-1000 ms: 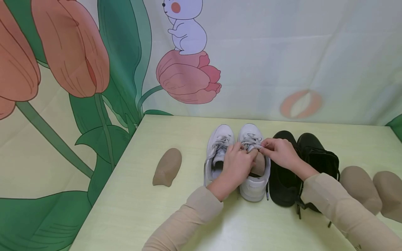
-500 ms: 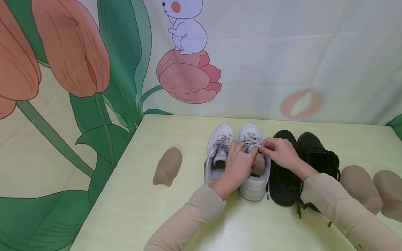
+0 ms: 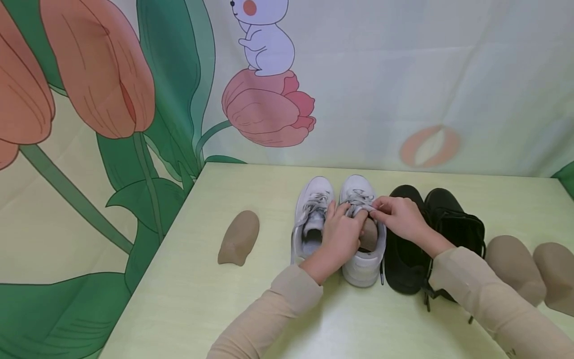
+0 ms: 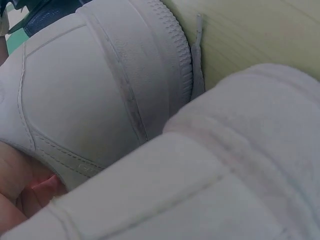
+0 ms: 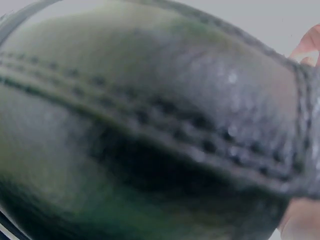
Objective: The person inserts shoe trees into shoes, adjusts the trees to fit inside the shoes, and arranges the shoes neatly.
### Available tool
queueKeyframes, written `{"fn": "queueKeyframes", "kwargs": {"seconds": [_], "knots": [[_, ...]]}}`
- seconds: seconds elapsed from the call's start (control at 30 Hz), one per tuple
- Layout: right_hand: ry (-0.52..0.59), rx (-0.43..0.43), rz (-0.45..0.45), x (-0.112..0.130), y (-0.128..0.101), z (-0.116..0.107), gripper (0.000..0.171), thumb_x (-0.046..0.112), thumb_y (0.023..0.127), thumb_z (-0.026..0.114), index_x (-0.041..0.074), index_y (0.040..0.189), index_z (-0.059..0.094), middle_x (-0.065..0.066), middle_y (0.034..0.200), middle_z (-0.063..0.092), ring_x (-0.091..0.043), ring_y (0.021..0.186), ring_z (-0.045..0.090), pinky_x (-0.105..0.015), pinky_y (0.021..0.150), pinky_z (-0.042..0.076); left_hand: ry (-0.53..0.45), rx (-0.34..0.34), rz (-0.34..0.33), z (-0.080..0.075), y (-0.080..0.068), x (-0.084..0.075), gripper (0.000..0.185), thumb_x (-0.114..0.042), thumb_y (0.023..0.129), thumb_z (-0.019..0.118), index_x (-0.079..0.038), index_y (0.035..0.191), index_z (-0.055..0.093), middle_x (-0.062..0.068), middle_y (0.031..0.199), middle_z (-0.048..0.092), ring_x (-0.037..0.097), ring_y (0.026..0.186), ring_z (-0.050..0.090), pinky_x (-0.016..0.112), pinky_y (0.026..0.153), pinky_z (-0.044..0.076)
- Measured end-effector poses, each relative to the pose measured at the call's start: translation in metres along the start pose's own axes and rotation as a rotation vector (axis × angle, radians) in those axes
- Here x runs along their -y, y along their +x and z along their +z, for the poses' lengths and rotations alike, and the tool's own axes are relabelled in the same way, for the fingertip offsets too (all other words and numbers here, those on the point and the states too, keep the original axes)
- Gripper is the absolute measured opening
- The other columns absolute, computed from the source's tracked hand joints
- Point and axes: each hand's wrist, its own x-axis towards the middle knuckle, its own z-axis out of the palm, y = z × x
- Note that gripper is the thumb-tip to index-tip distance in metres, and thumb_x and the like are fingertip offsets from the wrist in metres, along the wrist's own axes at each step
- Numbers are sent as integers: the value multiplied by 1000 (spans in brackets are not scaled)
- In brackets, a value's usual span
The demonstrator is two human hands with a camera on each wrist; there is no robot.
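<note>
On the counter (image 3: 188, 299), white sneakers beside black shoes (image 3: 432, 239).
Both my hands meet at the right white sneaker (image 3: 362, 264): left hand (image 3: 342, 234) curled on its tongue, right hand (image 3: 396, 217) pinching the laces (image 3: 358, 202).

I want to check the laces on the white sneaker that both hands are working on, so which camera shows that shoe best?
The head view: it shows the whole right-hand white sneaker, with the left hand and right hand pinching at its tongue and laces. The left wrist view shows only its heel and sole edge up close. The right wrist view shows blurred black leather instead.
</note>
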Motion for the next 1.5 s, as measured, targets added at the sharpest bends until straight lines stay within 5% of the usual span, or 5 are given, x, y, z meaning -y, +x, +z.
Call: {"fn": "queueKeyframes", "kwargs": {"seconds": [0.43, 0.7, 1.23, 1.5], "knots": [[-7, -3, -17, 0, 0, -1, 11, 15, 83, 60, 7, 87, 65, -12, 82, 69, -22, 73, 63, -29, 58, 47, -2, 121, -17, -5, 5, -3, 43, -31, 76, 67, -24, 112, 44, -9, 93, 67, 15, 126, 33, 45, 107, 15], [-30, 9, -73, -1, -1, -3, 7, 13, 83, 60, 9, 85, 65, -4, 73, 66, -10, 59, 52, -24, 52, 39, -26, 129, -26, -4, 8, -3, 45, -31, 75, 68, -27, 115, 45, -11, 96, 67, 13, 127, 34, 48, 106, 18], [-80, -4, -136, -3, -2, -3, 5, 12, 83, 60, 10, 84, 64, -1, 70, 64, -6, 52, 45, -23, 49, 35, -16, 176, 6, -4, 13, -3, 45, -31, 76, 67, -21, 112, 42, -5, 106, 64, 17, 128, 33, 45, 107, 14], [-132, -70, -90, 2, -7, 7, 5, 16, 82, 61, 12, 83, 60, 3, 53, 51, -7, 45, 40, -24, 45, 31, 25, 118, 3, -4, 7, 1, 35, -30, 79, 63, -28, 112, 52, -11, 97, 67, 16, 128, 34, 46, 106, 18]]}}
